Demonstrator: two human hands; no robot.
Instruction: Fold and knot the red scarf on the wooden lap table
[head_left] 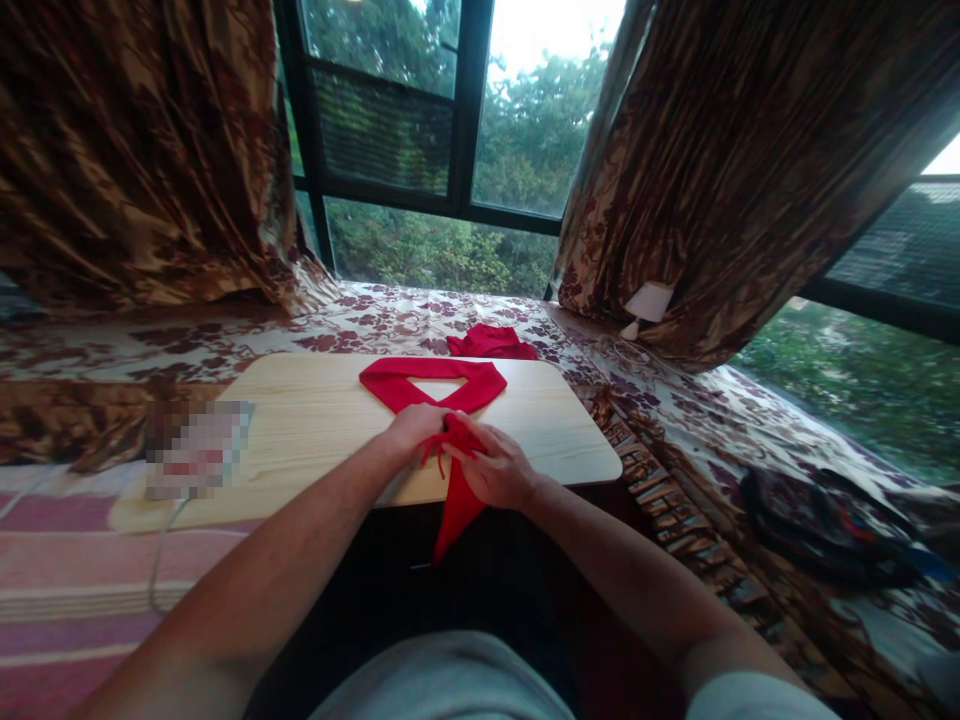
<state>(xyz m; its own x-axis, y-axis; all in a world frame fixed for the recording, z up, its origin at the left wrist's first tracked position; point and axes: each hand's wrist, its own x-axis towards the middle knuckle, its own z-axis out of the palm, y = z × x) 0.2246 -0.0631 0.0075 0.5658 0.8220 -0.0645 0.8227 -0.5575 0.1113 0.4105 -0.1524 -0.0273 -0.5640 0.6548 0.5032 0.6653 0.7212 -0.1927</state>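
Note:
A red scarf (386,380) lies folded into a band on the pale wooden board (315,450), making a loop with its two ends crossing at the near edge. My left hand (418,428) is closed on the scarf where the ends meet, its fingertips partly hidden. My right hand (501,465) wraps round the same gathered part from the right, fingers bent over the cloth. One pointed end hangs down past the board's front edge, below my hands. Thin red strands show between the hands. Whether the crossing is knotted I cannot tell.
Behind the board lies a crumpled red cloth (493,342) on the flowered cover. A blurred-out object with a cable (199,450) rests on the board's left. A small white lamp (646,305) stands back right, a dark bag (832,530) at the right. Patterned curtains (142,150) flank the window.

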